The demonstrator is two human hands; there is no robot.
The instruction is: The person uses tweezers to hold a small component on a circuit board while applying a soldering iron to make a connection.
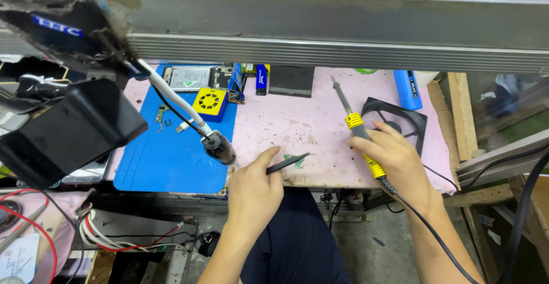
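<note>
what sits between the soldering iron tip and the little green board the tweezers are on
Nothing visible does. The soldering iron in the right hand points up and away, its tip over bare pink mat. The small green board lies at the tweezers held by the left hand, with open mat between.

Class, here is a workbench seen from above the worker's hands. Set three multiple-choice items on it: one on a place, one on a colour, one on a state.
1. Where does the small green circuit board lie?
A. on the pink mat
B. on the blue mat
C. on the floor

2. What colour is the grip of the soldering iron?
A. red
B. yellow
C. white

3. What is the left hand doing?
A. resting open
B. holding a cable
C. gripping black tweezers

Answers: 1 A, the board sits on pink by the tweezer tips. 2 B, yellow bands show above and below the right hand. 3 C, fingers close on the tweezers.
</note>
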